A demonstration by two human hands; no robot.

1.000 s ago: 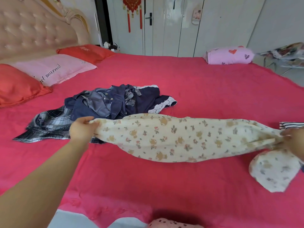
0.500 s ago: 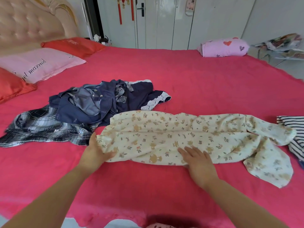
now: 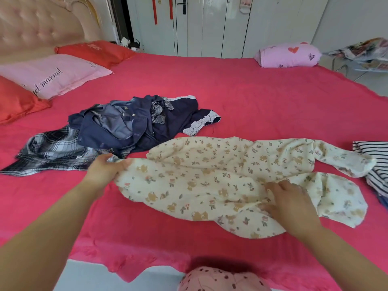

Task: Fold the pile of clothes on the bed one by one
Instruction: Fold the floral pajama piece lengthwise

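Observation:
A cream floral pair of trousers (image 3: 210, 177) lies stretched across the red bed (image 3: 252, 97), its two legs spread toward the right. My left hand (image 3: 105, 171) grips its left end, fingers curled over the fabric edge. My right hand (image 3: 291, 200) rests on the cloth near the crotch, fingers bent and gathering a fold. Behind the trousers sits the pile: a navy garment with white lace trim (image 3: 147, 122) on top of a black-and-white plaid piece (image 3: 52, 152).
A striped garment (image 3: 375, 162) lies at the bed's right edge. Red and pink pillows (image 3: 52, 74) sit by the headboard at left. A pink rolled pillow (image 3: 287, 54) is at the far side, with white wardrobe doors behind it.
The trousers were laid down on the bed. My right hand slid right along them to the crotch; my left hand lifted the left end, and the near leg now lies pulled toward me.

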